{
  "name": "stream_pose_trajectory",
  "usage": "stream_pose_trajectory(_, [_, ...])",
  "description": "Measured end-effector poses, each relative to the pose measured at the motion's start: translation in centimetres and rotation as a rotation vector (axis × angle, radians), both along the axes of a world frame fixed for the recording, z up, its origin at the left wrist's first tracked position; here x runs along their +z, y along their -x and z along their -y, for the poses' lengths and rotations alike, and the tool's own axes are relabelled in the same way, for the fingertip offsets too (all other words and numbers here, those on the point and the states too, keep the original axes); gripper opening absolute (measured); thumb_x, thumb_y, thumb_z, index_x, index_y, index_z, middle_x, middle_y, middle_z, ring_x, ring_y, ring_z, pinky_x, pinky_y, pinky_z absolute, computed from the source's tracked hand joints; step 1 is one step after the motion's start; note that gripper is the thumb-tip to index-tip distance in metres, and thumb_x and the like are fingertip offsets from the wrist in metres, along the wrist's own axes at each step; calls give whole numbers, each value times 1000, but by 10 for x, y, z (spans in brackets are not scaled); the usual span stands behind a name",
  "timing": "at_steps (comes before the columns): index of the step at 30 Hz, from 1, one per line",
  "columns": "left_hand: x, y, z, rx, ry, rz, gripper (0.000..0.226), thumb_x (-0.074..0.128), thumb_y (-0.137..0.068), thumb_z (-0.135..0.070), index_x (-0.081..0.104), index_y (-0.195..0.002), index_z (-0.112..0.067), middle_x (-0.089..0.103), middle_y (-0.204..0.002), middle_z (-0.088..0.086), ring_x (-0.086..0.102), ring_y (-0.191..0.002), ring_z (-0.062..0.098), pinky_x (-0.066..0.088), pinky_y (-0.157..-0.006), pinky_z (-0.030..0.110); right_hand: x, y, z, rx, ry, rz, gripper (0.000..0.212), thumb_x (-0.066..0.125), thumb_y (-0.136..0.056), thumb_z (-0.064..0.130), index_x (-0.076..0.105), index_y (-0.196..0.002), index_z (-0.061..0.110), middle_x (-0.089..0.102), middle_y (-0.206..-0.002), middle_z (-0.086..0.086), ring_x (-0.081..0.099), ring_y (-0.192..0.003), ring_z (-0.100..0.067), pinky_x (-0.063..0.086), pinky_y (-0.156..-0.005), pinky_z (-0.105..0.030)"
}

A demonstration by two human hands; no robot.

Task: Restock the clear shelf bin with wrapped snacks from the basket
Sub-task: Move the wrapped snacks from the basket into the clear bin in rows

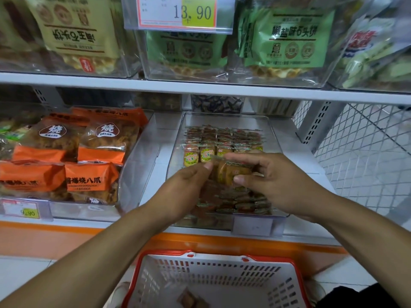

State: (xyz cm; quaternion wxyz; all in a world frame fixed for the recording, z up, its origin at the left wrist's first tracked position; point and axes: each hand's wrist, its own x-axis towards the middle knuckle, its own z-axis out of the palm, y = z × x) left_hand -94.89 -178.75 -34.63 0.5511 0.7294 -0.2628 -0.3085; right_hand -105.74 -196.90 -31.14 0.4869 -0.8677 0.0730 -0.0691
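A: Lower shelf, far left?
B: One clear bin (135, 172) of orange snack bags (92, 177), stacked in rows. Price tag (21, 211) on its front edge.

A: Next item along?
B: Left hand (189, 190), reaching over the front half of the clear shelf bin (272, 138). Thumb and fingers curled, pinching the left end of a bundle of wrapped snacks (233, 174).

A: The bundle itself?
B: Brown and orange wrappers, several pieces pressed together, held just above the snacks already in the bin. Exact count cannot be told.

A: Bin contents?
B: Rows of small wrapped snacks (222, 138) filling the back; more lie at the front under the hands, partly hidden.

A: Right side?
B: Right hand (273, 181), fingers curled over the top of the bundle, thumb beneath, gripping its right end. Wire mesh panel (367, 156) beyond it.

A: Below the shelf?
B: White basket (155, 276) with a red rim, between the two forearms. One wrapped snack (189, 297) lies on its bottom.

A: Upper shelf?
B: Clear bins holding a yellow bag (75, 27) and green bags (293, 38); price card (178, 12) reading 13.90.
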Motion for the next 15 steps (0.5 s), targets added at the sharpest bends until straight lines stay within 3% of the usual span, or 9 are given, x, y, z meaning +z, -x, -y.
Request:
stream_pose_trajectory(3, [-3,3,1,-139,-32,50,53,49,-87,-74,58,-131,-45,75,-118,-8,72,-108,15,59,-92,51,-1,-1,3,-34,-49,-37,50,70,-91,15,59,-138,31,63,-135,9,57,-126,-8,41,-114,-39])
stream_pose_trajectory(7, [-8,2,3,-217,6,78,43,66,-91,-47,55,-131,-37,76,-116,-4,73,-106,16,58,-92,51,0,-1,6,1,-25,-134,47,65,-96,18,56,-142,23,64,-133,8,58,-125,-8,39,-115,-40])
stream_pose_trajectory(10, [-11,-2,5,-294,20,80,49,73,-88,-49,54,-132,-38,76,-117,-5,73,-105,14,60,-88,40,0,-1,8,37,-86,-203,50,60,-99,19,49,-147,21,67,-130,5,61,-123,-12,43,-113,-40])
stream_pose_trajectory(13, [-14,5,10,-336,-14,194,71,81,-74,-59,47,-134,-42,73,-115,-21,69,-107,-2,54,-88,18,-4,-2,7,45,-316,-246,49,60,-97,13,49,-145,16,68,-126,2,68,-107,-10,57,-88,-25])
stream_pose_trajectory(15, [-20,13,16,-289,-42,282,82,83,-72,-58,41,-140,-43,72,-112,-25,68,-102,-6,54,-85,15,-6,-3,5,72,-389,-262,34,61,-96,7,61,-130,15,72,-113,-3,70,-96,-10,57,-78,-21])
